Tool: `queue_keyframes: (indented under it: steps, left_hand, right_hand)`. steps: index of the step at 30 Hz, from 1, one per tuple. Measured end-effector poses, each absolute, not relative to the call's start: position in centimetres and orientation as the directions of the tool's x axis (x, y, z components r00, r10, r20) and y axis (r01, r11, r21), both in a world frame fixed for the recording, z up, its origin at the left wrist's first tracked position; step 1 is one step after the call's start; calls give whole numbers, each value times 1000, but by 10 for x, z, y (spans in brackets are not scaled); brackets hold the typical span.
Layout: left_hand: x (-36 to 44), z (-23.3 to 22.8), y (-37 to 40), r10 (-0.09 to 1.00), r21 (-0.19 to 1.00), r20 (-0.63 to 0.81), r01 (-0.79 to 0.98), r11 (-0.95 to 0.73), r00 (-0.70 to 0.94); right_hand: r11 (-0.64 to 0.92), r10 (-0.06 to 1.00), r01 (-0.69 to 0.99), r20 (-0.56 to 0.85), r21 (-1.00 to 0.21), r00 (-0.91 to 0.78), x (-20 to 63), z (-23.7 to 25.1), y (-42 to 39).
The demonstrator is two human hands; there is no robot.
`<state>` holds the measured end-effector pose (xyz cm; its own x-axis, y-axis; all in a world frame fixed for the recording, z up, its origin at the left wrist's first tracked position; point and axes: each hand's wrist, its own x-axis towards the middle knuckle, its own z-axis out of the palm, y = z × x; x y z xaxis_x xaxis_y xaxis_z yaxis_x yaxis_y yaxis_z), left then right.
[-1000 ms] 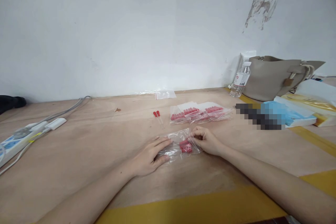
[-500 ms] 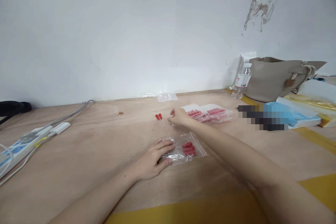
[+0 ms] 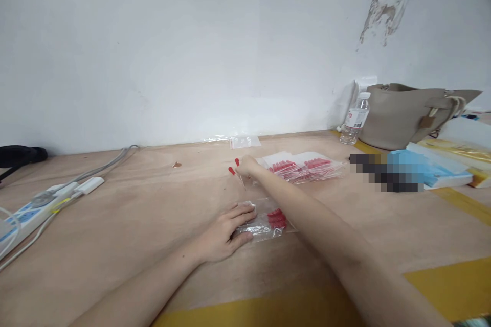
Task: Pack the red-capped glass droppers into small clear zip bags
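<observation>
- Right hand point(image 3: 248, 165) is stretched far across the table point(image 3: 126, 214), fingers pinched narrow at the two droppers point(image 3: 235, 169); whether both are truly gripped cannot be told.
- Droppers have red bulbs and clear stems; one bulb shows just above the fingertips, the other just left of them.
- Left hand point(image 3: 222, 232) lies flat, fingers spread, pressing the left end of the bag point(image 3: 268, 222) onto the table.
- Bag is clear plastic, lying flat near the table's middle, with red bulbs visible inside at its right part; the right forearm crosses over it.
- Stack of bags point(image 3: 307, 167) with red contents lies just right of the right hand, on the far side.
- Small empty-looking clear bag point(image 3: 243, 140) lies by the wall.
- Bottle point(image 3: 355, 118) and handbag point(image 3: 410, 112) stand at far right; blue packet point(image 3: 425, 171) lies nearer.
- Power strip point(image 3: 42, 204) with cable lies at far left.
</observation>
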<state>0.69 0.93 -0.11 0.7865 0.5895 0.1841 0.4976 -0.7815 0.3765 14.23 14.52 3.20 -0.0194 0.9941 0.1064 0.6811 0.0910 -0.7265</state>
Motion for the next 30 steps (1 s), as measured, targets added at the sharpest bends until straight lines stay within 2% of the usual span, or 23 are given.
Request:
queue_keyframes:
  steps: [4,6,9,12,17,22,25,27,30]
  left_hand:
    - [6,-4,10,601,394,193,499,-772,776]
    - [6,-5,11,604,407,203,494,-768,771]
    - [7,-5,13,599,412,223,483,-773,769]
    - [7,-5,13,599,405,218,487,-774,771]
    - [8,-4,12,596,390,219,490,-780,773]
    - [8,-2,10,599,386,208,498,-777,773]
    - [8,-1,9,601,383,214,500,-777,770]
    - [8,-1,8,595,380,227,492,-783,771]
    - [9,-1,8,585,376,233,483,-791,777]
  right_hand:
    - [89,995,634,89,-768,-32,191,44,110]
    - [128,991,517,135,-846,-24,223,38,91]
    - [221,958,416,276,-882,78,263,16,68]
    - [240,927,242,296,-940,229,283,-8,55]
    - [193,943,-55,170,-980,285,279,-27,44]
    - [4,978,-269,-52,-963,200,269,-23,31]
    - [-92,990,-243,-116,-966,83,274,-20,27]
    - [-123,992,-105,-118,-987,-53,281,-19,26]
    - [-44,976,144,-73,-989,-204,286,-20,28]
